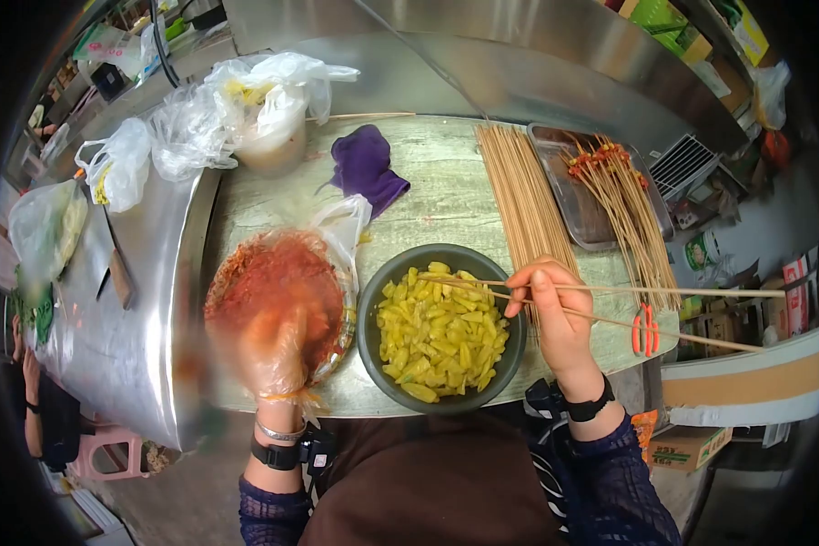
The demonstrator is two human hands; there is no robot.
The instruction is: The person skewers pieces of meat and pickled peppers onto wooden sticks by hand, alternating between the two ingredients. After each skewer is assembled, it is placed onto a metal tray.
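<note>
My left hand, in a clear plastic glove, rests over a bowl of red, finely chopped mixture. That area is hazy and its fingers are blurred, so their grip does not show. In my right hand are two long bamboo skewers, held near the middle with closed fingers. Their left ends reach over a dark grey bowl filled with cut yellow-green pickled peppers. Whether a pepper is on either tip cannot be made out.
A row of bare skewers lies behind the bowl. Loaded skewers rest over a clear tray. Red-handled scissors lie at the right edge. A purple cloth and a bagged tub stand farther back; a knife lies left.
</note>
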